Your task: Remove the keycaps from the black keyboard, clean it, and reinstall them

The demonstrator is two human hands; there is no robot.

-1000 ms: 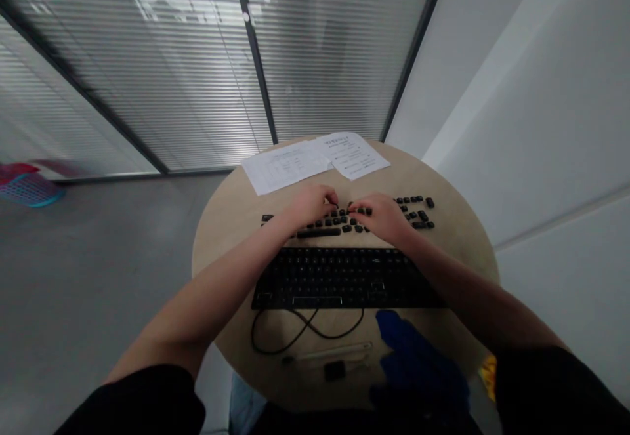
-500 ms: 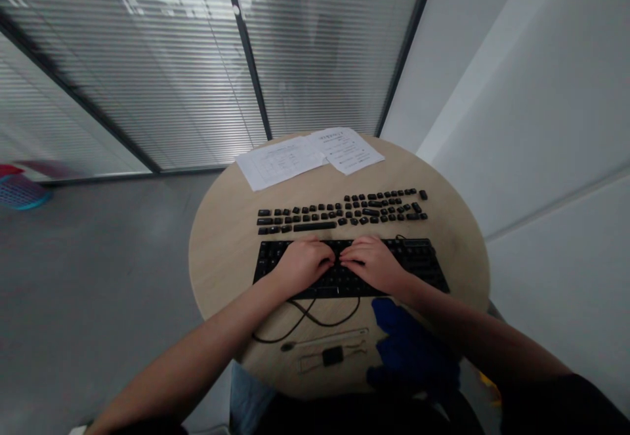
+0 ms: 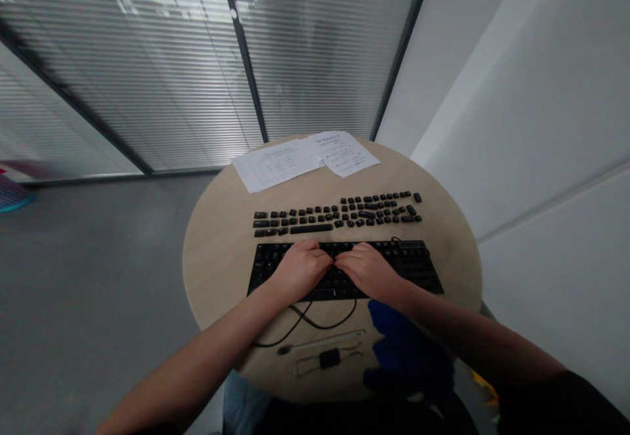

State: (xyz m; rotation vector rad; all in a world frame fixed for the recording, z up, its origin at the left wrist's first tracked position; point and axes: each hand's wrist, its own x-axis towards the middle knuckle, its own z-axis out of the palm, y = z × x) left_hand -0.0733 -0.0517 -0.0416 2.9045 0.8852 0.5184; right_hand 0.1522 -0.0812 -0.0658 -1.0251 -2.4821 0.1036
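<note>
A black keyboard (image 3: 418,268) lies across the round table, with many keys fitted at its left side and a darker right part. Over its middle, my left hand (image 3: 304,268) is closed, its fingers curled and pressed together. My right hand (image 3: 369,268) meets it from the other side, also closed, fingertips close to the left ones. Anything between the fingers is too small or hidden to make out. Just beyond the keyboard lie rows of loose black keycaps (image 3: 367,214) and a long spacebar keycap (image 3: 311,229).
Printed sheets (image 3: 278,163) lie at the table's far edge. On the near side are a cable (image 3: 325,327), a thin rod-like tool (image 3: 325,340), a wire tool with a black block (image 3: 329,358) and crumpled blue fabric (image 3: 406,350). A wall (image 3: 556,126) stands at the right.
The view has shifted slightly. My hands have drawn a little closer together over the keyboard's middle, the fingertips now nearly touching. The loose keycaps look the same.
</note>
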